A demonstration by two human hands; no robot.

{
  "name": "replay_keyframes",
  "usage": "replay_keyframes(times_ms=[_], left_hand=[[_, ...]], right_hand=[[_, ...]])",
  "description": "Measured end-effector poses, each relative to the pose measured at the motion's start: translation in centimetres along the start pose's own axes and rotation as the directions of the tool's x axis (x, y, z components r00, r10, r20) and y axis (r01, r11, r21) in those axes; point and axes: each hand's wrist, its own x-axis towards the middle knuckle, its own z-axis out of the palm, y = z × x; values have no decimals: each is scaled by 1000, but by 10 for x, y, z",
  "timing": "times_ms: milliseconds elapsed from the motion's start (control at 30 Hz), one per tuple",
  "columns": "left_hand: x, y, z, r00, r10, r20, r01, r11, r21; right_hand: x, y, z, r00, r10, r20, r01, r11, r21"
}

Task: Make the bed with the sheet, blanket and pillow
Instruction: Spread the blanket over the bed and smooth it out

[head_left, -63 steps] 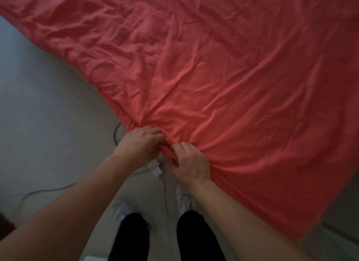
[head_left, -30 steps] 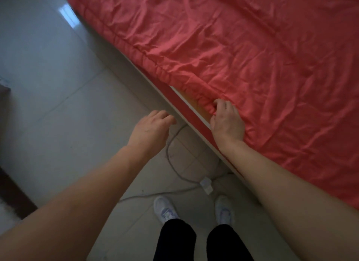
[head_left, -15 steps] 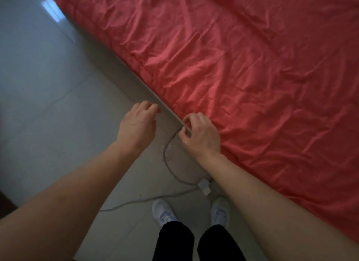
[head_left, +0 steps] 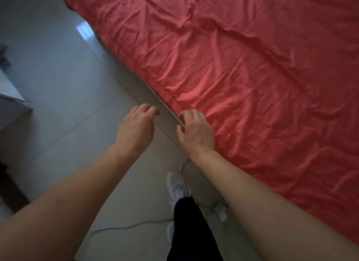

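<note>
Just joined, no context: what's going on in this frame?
A person stands beside a bed, working along the near edge of the red sheet, which is spread over the bed and wrinkled. The right hand sits at that edge with its fingers curled against the fabric; whether it actually grips is unclear. The left hand hovers over the tiled floor beside it, loosely curled and holding nothing. No blanket or pillow is in view, so only the sheet stage shows.
</note>
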Motion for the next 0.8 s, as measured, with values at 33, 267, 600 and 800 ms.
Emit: replay_keyframes(times_ms=[33, 267, 600, 800], left_hand=[[10, -5, -3, 1000, 7, 0, -7, 1000, 2], [101, -54, -28, 999, 41, -2, -41, 999, 31], [204, -107, -43, 957, 183, 226, -215, 969, 124], [222, -129, -23, 903, 325, 281, -408, 855, 321]], right_hand=[[11, -5, 3, 1000, -2, 2, 2, 1000, -4], [97, -41, 27, 1000, -3, 9, 3, 1000, -1], [182, -84, 55, 986, 149, 76, -123, 952, -280], [200, -86, 58, 984, 163, 68, -133, 939, -316]])
